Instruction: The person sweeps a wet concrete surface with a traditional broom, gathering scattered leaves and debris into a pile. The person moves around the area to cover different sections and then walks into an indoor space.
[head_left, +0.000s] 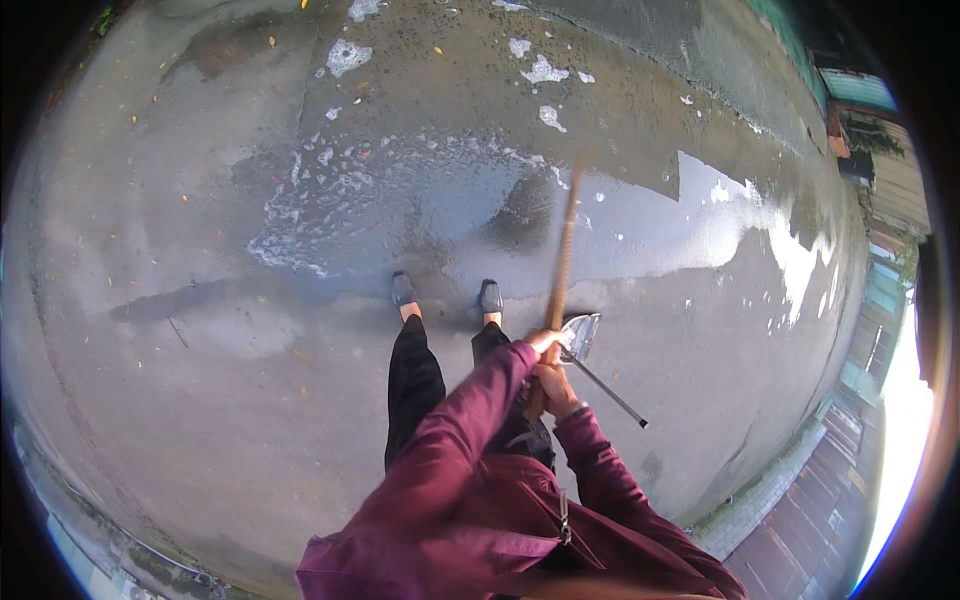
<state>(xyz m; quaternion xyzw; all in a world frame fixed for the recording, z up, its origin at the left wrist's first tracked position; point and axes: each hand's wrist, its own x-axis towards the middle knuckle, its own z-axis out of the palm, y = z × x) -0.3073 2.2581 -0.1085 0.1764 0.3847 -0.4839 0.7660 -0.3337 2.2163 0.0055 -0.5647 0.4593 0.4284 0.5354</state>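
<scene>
Both my hands are wrapped round a long brown wooden pole (563, 265), which slants forward over the wet ground. My left hand (544, 343) grips it higher up, crossing in front of my body. Just below it, my right hand (553, 385) is closed on the same pole. The pole's far end is smeared by motion, so I cannot tell what kind of tool it is. Beyond my hands to the right is a dustpan-like scoop (581, 337), partly hidden by them. A thin dark rod with a black tip (605, 387) runs from near it toward the lower right.
My dark shoes (404, 289) stand at the near edge of a shallow sheet of water (430, 200) on the concrete. White foam patches (545, 70) lie farther ahead. Small yellow leaves dot the ground. A wall and corrugated sheeting (800, 510) line the right side.
</scene>
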